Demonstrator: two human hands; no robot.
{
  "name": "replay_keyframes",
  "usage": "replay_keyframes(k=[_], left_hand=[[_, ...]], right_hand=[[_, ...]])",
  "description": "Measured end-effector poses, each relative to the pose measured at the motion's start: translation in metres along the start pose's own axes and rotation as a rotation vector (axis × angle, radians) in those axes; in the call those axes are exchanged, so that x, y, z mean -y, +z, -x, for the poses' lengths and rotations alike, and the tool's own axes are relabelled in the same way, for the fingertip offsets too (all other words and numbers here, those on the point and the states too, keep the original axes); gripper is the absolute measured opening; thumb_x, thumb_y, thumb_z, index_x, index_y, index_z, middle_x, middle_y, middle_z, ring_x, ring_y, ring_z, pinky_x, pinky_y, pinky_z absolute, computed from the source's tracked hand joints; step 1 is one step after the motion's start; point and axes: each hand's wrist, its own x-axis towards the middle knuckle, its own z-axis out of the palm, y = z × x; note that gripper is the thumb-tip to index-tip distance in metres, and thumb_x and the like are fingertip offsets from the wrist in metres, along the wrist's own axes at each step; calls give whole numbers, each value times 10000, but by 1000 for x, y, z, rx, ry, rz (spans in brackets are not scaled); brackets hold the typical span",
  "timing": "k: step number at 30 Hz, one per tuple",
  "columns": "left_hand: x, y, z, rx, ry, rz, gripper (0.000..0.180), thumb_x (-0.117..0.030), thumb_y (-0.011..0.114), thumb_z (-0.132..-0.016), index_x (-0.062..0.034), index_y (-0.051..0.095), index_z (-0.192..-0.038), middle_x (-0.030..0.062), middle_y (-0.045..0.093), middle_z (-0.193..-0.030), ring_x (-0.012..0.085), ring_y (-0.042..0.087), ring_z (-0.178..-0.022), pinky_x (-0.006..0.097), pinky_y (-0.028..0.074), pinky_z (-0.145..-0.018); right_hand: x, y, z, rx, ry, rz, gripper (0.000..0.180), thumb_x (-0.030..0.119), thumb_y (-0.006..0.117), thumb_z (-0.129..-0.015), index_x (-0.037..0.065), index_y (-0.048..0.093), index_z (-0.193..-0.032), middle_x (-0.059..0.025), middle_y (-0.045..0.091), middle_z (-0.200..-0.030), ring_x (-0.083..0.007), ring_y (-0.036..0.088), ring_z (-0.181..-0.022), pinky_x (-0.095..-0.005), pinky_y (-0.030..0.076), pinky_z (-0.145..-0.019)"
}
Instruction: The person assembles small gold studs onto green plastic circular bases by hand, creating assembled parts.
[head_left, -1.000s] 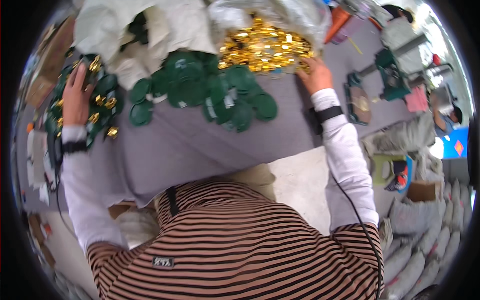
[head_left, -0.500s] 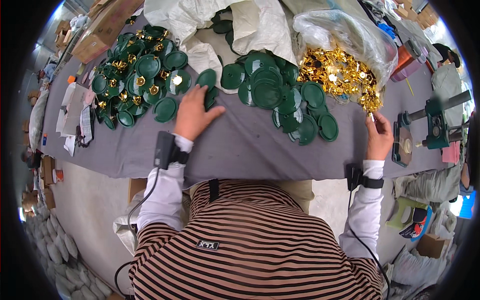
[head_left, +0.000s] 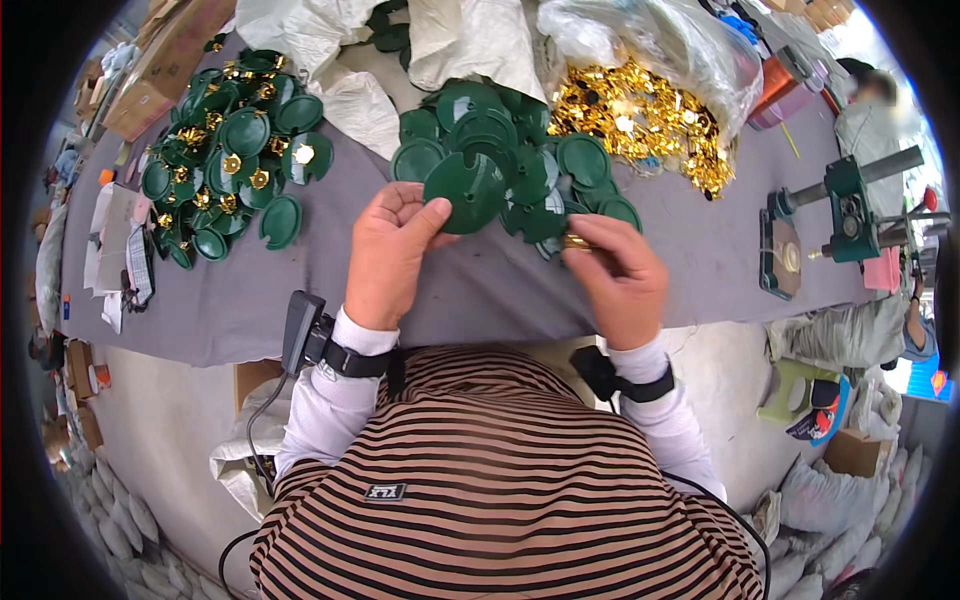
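Observation:
My left hand (head_left: 387, 255) pinches a round green plastic disc (head_left: 467, 196) by its near left edge, holding it up over the table. The disc has a small hole near its middle and a notch in its rim. To the right, my right hand (head_left: 622, 275) is closed on a small gold metal piece (head_left: 577, 242), largely covered by the fingers. A pile of plain green discs (head_left: 583, 160) lies just beyond both hands. Behind it on the right is a heap of shiny gold pieces (head_left: 640, 110). Further left are green discs with gold pieces on them (head_left: 245, 133).
A small green hand press (head_left: 850, 210) stands on the right of the grey-covered table (head_left: 330, 300). White sacks (head_left: 360, 100) and a clear plastic bag (head_left: 690, 50) lie at the back. Papers (head_left: 110, 240) are at the left, and a cardboard box (head_left: 170, 70) is at far left.
My left hand has picked up a green disc and brought it to the middle. My right hand has come left from the gold heap with a gold piece. The view has shifted slightly.

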Motion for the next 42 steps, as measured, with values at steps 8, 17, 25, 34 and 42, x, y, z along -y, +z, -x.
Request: replay_keyframes(k=[8,17,25,34,42], left_hand=[[20,37,33,207,218,-203,162,-33,671,-852,16,563,-962,73,677,-893,105,651,-833,237,510,-704],[16,40,44,247,298,-433,161,-37,690,-832,14,609,-962,57,688,-868,83,635,-810,248,505,-709],[29,26,42,298,735,-723,234,-12,672,-791,-22,650,-1024,122,687,-951,263,679,-824,308,525,-712],[-35,-60,-48,-410,638,-869,208,-141,688,-810,-11,633,-962,135,672,-869,234,654,-768,332,510,-703],[-10,-71,-74,1,609,-1044,535,-150,703,-821,-27,512,-1305,172,522,-1335,285,511,-1208,354,393,-1013]], right_hand=[[7,17,2,50,-197,234,268,-13,728,-750,39,693,-1011,-125,671,-1022,-246,668,-885,-295,543,-737],[7,11,14,-2,-89,83,271,-31,730,-761,-7,680,-1026,-113,683,-1021,-206,669,-896,-287,545,-763],[-1,19,15,12,566,-582,261,4,698,-829,-59,645,-1076,-119,685,-1017,-171,662,-909,-276,547,-813],[-7,1,14,55,511,-436,377,-29,660,-838,-14,578,-1206,-136,640,-1134,-195,624,-1041,-301,508,-907],[-31,-100,-4,-176,319,306,230,70,685,-824,12,681,-1047,-93,714,-914,-142,669,-859,-271,524,-767]])
